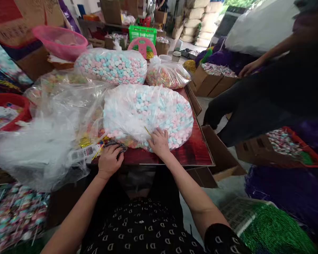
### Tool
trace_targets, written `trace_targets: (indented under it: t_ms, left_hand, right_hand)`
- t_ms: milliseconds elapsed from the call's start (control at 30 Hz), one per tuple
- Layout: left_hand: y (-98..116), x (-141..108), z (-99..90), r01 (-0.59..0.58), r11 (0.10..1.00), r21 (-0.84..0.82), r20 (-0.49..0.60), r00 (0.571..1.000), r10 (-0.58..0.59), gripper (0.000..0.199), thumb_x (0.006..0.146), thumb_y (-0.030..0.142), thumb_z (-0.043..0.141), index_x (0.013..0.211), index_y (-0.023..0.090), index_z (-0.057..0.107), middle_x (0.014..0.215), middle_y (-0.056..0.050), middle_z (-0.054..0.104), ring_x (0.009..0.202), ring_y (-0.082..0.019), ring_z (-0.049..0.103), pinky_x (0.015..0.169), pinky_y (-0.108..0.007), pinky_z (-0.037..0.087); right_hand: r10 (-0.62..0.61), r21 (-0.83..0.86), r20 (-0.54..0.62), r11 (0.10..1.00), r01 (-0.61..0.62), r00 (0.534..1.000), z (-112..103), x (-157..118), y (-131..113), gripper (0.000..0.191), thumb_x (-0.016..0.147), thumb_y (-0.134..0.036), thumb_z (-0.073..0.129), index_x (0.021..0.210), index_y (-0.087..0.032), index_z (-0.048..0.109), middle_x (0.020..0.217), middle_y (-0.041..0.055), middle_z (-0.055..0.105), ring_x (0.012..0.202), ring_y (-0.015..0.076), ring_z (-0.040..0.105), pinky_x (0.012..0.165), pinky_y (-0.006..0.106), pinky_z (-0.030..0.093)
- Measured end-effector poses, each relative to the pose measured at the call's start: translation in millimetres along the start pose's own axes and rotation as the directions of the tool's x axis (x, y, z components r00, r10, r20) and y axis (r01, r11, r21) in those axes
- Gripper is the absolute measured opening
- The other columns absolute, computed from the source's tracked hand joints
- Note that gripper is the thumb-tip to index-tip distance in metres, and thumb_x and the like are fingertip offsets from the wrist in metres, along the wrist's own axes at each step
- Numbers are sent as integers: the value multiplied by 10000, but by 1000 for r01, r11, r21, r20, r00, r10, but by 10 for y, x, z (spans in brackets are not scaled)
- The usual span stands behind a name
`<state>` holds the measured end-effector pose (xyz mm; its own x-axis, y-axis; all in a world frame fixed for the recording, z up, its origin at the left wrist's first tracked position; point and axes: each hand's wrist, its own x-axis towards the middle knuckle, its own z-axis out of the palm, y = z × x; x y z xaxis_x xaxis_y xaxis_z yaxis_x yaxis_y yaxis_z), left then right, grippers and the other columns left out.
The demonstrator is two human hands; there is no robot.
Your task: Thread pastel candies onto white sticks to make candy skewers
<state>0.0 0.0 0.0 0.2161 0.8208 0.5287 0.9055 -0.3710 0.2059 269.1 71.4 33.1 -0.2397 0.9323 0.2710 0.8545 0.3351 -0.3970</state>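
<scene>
My right hand (160, 143) rests against the front of a big clear plastic bag (172, 109) filled with pink, blue and white round candies. A thin gold twist tie (147, 131) sticks out from between its thumb and forefinger. At the table's front edge, my left hand (110, 160) lies over a small pile of dark shiny ties (116, 144), thumb apart from the fingers. Gold twist ties (85, 141) lie just left of it, by a printed label (82, 154). The candy bag's gathered plastic bunches between my hands.
Behind stand another candy bag (111, 67) and a smaller bag of orange sweets (166, 76). Loose clear plastic bags (42, 141) cover the table's left. A red basin (23, 106) sits far left; an open carton (219, 151) adjoins the right edge. A person (267, 91) stands at right.
</scene>
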Motion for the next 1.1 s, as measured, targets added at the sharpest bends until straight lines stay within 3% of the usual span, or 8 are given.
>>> trace_targets:
  t_ms: [133,267,400,500,633,867,1000,1100]
  left_hand:
    - [-22,11,-79,68,988,-136,-125,988,-86,272,1020,304,563,1078,156,784,1165,-139,790,1101,-280,731,1023,-436,576]
    - [160,188,-141,52,980,-194,-241,965,-99,219,1009,246,588,1108,189,775,1173,-119,778,1129,-255,713,1061,-426,563]
    - [454,553,-39,-22,963,-268,-131,991,-14,283,1032,232,540,1204,207,764,1309,-117,742,1214,-244,687,1112,-413,543]
    - [608,820,146,-61,974,-219,-38,998,54,356,1042,250,531,1334,190,726,1445,-143,679,1246,-269,664,1105,-423,536]
    - [679,988,376,-93,986,-136,48,994,101,317,1031,262,574,1282,202,759,1328,-153,723,1113,-290,677,993,-436,560]
    - [691,954,451,-198,972,-123,-44,980,194,270,1073,256,509,1009,197,765,1140,-125,746,992,-249,665,917,-373,545]
    - [658,809,275,-182,975,-127,-132,977,165,287,1092,265,474,1027,181,740,1098,-124,748,1017,-243,674,930,-360,538]
    - [444,599,56,-73,986,-147,-136,989,53,285,1095,274,466,1042,194,734,1008,-103,743,1007,-240,672,928,-358,532]
  right_hand:
    - [46,41,-21,998,-45,999,48,-27,65,195,1000,-235,632,1125,-197,777,1198,138,795,1346,322,617,1274,594,228]
    - [64,75,-41,995,-60,997,99,-46,123,223,1025,-242,608,1150,-201,788,1152,127,808,1267,298,665,1271,576,237]
    - [38,79,-74,996,-32,997,140,-69,153,270,1067,-269,547,1153,-208,796,1131,119,812,1238,285,672,1267,568,231]
    - [3,83,-107,997,6,994,158,-112,170,298,1084,-276,516,1171,-216,794,1117,113,813,1245,281,665,1265,560,221]
    - [-47,79,-112,995,56,993,168,-183,201,281,1076,-272,531,1147,-229,800,1116,105,816,1250,283,664,1268,567,207]
    - [-65,64,-118,995,73,991,209,-220,232,246,1054,-270,564,1144,-236,790,1156,106,817,1250,285,671,1273,580,208]
    - [-68,54,-127,996,75,990,253,-258,277,251,1041,-264,565,1164,-219,778,1193,121,810,1269,291,667,1271,579,220]
    - [-74,50,-154,995,83,985,293,-284,323,256,1029,-268,567,1166,-206,773,1197,133,807,1279,301,667,1267,583,227]
